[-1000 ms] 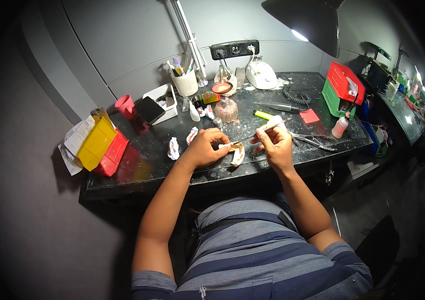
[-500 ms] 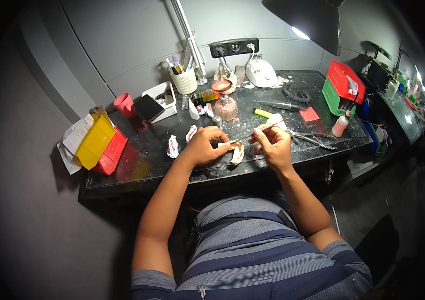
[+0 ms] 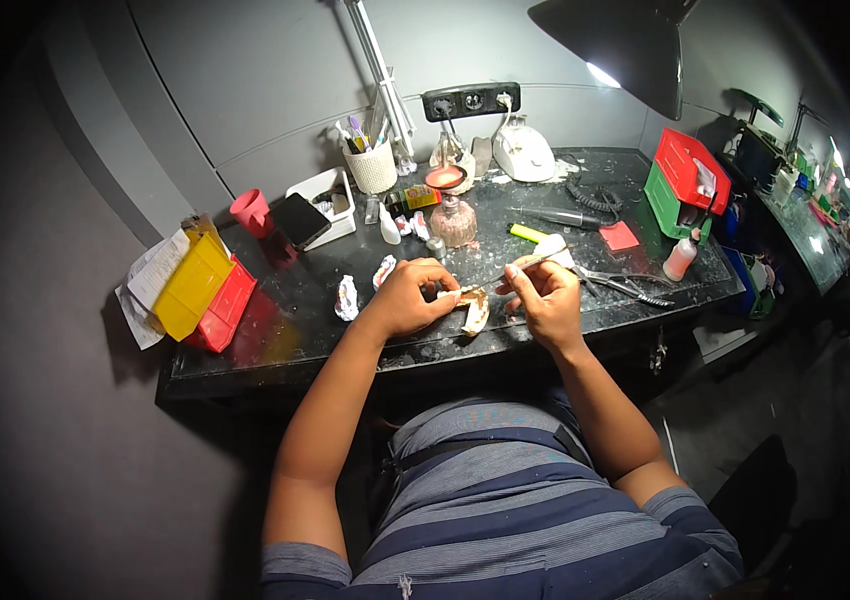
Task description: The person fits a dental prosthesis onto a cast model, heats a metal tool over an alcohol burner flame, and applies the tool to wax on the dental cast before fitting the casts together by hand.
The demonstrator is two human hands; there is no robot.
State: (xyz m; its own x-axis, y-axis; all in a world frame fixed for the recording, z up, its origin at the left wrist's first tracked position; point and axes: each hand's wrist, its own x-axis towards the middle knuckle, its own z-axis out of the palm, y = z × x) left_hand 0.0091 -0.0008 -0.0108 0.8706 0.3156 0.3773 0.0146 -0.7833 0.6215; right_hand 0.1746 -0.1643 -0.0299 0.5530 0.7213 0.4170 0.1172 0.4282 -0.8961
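Dental cast [image 3: 477,317], partly hidden, tool [image 3: 549,255] tip indistinct

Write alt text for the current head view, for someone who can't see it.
A person's left hand holds a pale curved piece at a black workbench, while the right hand holds a slim tool pointing toward it. Behind them stand a white pen cup and a pink glass jar.

Your right hand [image 3: 551,308] has shifted slightly left and toward you over the last second, its fingers [image 3: 525,288] carrying the slim tool [image 3: 543,257] closer to the horseshoe-shaped model [image 3: 477,317]. More of the white piece [image 3: 550,243] behind that hand now shows.
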